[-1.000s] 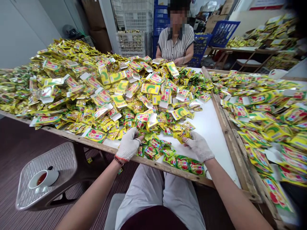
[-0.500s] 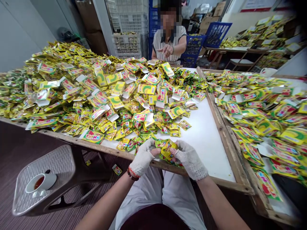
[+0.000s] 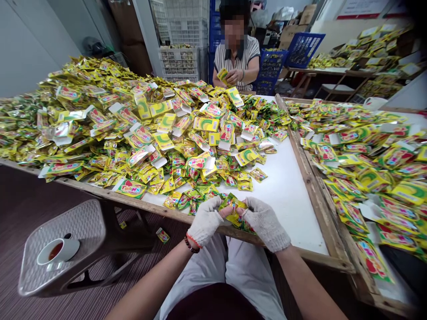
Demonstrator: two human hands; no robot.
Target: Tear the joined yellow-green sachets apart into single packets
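Both my hands wear white knitted gloves with bare fingertips, close to the table's front edge. My left hand pinches the left side of several small yellow-green sachets, its thumb pointing inward. Opposite it, my right hand grips the right side of the same sachets; some of its fingers are hidden. Just beyond lie loose sachets and a heap of open-ended yellow boxes mixed among more sachets. A flat box marked with colourful letters rests at the front rim, left of my hands.
A wooden strip divides the white tabletop from filled boxes on the right. A stool with a white cup stands at left. Across the table sits a co-worker, before stacked crates.
My hands have shifted slightly right and the sachets between them have turned a little. The co-worker's raised hand has come down, and a yellow box is now in the co-worker's hands.
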